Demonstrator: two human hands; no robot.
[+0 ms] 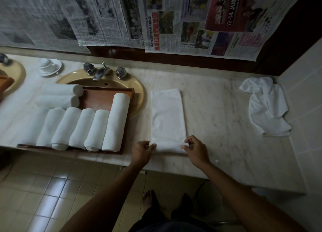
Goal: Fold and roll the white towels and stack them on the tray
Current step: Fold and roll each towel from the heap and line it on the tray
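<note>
Dim tiled washroom, newspaper (174, 19) taped over the wall, pale marble bench (217, 109) running under it. Yellow basin (137, 90) with a chrome tap (99, 73) at the back; wooden tray (104, 99) sits across it, overhanging the bench front.

Folded towel (167, 116) lies as a long narrow strip just right of the tray, running from the bench edge away from me. My left hand (142, 149) and right hand (195, 149) are at its near end, one at each corner. Each grip is a light pinch, fingertips (183, 146) curled onto the first turn of cloth, the rest of the hand loose. The near end looks slightly raised, so I judge the roll is just starting.

To do it well: keep both hands level so the roll runs straight up the strip, tuck the first turn tight, keep the side edges flush, press down lightly as it travels.

The strip lies wholly ahead of my grip, its near end between my two hands.

Tray holds eight rolled towels (97, 129): six side by side at the front, two crosswise behind. One crumpled towel (266, 106) waits well apart at the right corner. Cup and saucer (49, 66) behind the basin, left.
</note>
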